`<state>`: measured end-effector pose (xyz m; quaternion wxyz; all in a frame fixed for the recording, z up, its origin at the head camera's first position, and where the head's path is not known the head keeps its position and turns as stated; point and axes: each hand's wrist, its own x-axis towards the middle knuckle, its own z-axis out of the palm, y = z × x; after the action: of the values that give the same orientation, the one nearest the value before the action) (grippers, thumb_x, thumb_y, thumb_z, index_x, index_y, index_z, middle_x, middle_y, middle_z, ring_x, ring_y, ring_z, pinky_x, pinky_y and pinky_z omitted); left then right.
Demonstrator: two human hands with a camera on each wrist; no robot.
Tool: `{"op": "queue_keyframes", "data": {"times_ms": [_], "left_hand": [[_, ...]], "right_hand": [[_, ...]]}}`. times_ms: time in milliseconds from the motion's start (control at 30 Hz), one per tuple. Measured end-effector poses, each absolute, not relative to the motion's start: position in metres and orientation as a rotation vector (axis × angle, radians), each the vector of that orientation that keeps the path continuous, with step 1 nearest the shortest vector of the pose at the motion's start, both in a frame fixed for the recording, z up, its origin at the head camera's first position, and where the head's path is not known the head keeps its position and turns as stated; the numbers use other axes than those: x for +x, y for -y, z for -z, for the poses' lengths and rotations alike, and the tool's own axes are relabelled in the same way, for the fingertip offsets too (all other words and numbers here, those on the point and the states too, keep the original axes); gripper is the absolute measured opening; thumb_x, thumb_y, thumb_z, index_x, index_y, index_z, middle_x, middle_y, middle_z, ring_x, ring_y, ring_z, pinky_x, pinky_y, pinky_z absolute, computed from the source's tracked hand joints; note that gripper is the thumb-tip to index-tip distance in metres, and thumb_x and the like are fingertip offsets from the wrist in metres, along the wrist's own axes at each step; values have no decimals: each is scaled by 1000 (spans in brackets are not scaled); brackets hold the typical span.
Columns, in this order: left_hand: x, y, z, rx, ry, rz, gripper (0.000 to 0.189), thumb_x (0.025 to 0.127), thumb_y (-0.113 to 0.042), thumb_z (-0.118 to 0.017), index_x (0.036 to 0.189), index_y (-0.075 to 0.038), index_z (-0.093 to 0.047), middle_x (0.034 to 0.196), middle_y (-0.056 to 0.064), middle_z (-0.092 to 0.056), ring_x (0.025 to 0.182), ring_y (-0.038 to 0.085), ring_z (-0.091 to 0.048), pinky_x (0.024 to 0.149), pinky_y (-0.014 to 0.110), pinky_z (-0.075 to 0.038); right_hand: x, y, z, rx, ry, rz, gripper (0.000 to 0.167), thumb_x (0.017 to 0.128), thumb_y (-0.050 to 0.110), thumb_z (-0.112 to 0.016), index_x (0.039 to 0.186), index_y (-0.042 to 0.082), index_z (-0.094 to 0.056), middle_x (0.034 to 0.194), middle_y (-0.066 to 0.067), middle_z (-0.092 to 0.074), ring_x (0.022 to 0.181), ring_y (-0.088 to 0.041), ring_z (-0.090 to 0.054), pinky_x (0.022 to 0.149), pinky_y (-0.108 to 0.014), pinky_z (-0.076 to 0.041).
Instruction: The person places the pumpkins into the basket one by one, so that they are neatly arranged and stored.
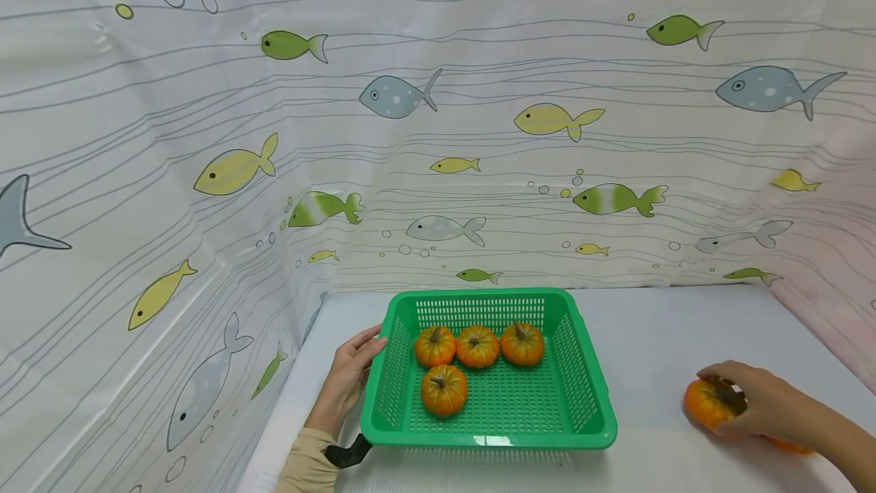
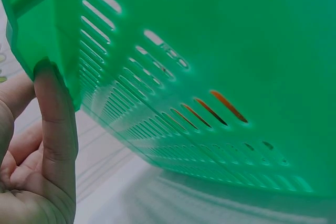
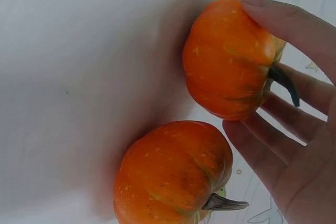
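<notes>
R hand (image 1: 760,403) has a pumpkin (image 1: 706,404) gripped, thumb on one side, fingers curved round the other. Per the R wrist view, its stem (image 3: 285,83) points to approx 5 o'clock, palm side. Pumpkin's squat & round, so no clear long axis from above. Can't tell if its underside is touching the table (image 1: 657,341).

Key relation: from R hand, the basket (image 1: 534,441) lies just past 9 o'clock, well apart, w/ table btwn. Basket's long axis runs 9-to-3, so its short 3 o'clock wall faces R hand, which is nearer to that wall than L hand (image 1: 352,373) is.

L hand grips the basket rim at abt 9 o'clock, arm coming in from 7 in a tan sleeve (image 1: 311,462).

2nd pumpkin (image 3: 170,174) is just beside the held one, approx 4 o'clock from it in the head view, mostly hidden under R hand there; can't tell if the two touch.

In the basket: three pumpkins (image 1: 477,347) in a row nr the 12 o'clock wall, plus a fourth pumpkin (image 1: 444,391) at abt 8 o'clock of basket centre. Fish-print sheet (image 1: 479,135) hangs behind, at 12.
</notes>
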<state>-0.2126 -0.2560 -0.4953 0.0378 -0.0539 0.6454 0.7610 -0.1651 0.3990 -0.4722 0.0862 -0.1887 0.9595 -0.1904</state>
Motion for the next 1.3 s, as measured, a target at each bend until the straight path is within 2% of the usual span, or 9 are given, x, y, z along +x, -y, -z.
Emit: {"op": "queue_keyframes", "data": {"times_ms": [200, 467, 567, 867, 1300], "left_hand": [[-213, 256, 495, -170, -1979, -2336, 53, 101, -10, -66, 150, -1, -49, 92, -5, -70, 77, 5, -74, 69, 21, -63], [-213, 256, 495, -181, -1976, -2334, 53, 101, -10, -67, 150, -2, -49, 92, -6, -71, 78, 6, -74, 70, 22, -63], [-213, 256, 495, -179, -1974, -2332, 53, 101, -11, -67, 150, -2, -49, 93, -6, -71, 78, 6, -74, 70, 22, -63], [-212, 256, 495, -182, -1973, -2335, 53, 101, -10, -67, 150, -1, -49, 92, -6, -71, 78, 5, -74, 70, 22, -63], [-213, 256, 494, -194, -1991, -2324, 53, 100, -12, -68, 149, -2, -50, 93, -6, -71, 78, 6, -74, 70, 22, -63]], "right_hand": [[-163, -395, 473, -598, -2916, 555, 63, 73, 41, -92, 124, 12, -69, 117, 1, -69, 94, 12, -52, 77, -14, -54], [-164, -389, 470, -601, -2881, 685, 67, 77, 38, -91, 129, 4, -66, 119, -7, -72, 98, 16, -52, 75, -15, -56], [-163, -385, 470, -653, -2912, 720, 66, 76, 38, -92, 127, 4, -68, 116, -7, -73, 98, 16, -53, 74, -16, -57], [-165, -371, 463, -707, -2931, 733, 65, 75, 42, -92, 126, 9, -69, 118, -5, -73, 100, 14, -55, 75, -18, -58], [-173, -341, 445, -651, -2880, 742, 69, 72, 43, -93, 128, 11, -68, 122, -1, -72, 101, 10, -55, 77, -15, -57]]}}
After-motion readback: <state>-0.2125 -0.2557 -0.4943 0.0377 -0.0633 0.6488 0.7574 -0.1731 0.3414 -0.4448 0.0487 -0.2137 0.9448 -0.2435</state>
